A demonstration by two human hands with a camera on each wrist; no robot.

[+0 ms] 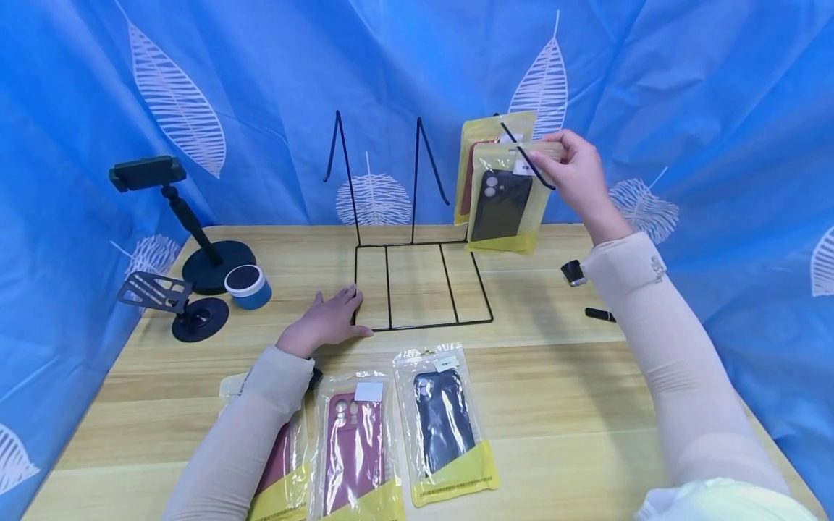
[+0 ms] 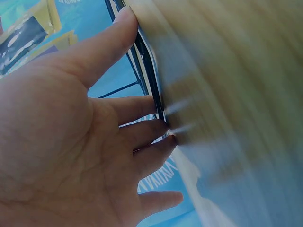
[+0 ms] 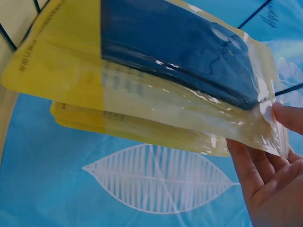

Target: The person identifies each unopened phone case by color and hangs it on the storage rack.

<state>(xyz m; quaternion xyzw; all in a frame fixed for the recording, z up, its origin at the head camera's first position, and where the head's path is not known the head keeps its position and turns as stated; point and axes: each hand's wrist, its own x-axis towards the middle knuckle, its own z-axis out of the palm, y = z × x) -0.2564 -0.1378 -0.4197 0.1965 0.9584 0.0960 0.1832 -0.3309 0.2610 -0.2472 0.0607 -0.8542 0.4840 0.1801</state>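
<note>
My right hand pinches the top edge of a clear-and-yellow pouch that holds a black phone case. The pouch hangs at the right arm of a black wire display rack, whose bent tip pokes out in front of it. Behind it on that same arm is another pouch with a reddish case. At the rack's left side, my left hand rests flat with fingers spread. Its thumb and fingertips touch the base wire in the left wrist view.
In front lie pouches with a dark case, a plum case and one partly under the left sleeve. Phone stands and a blue jar stand left. Small black items lie right.
</note>
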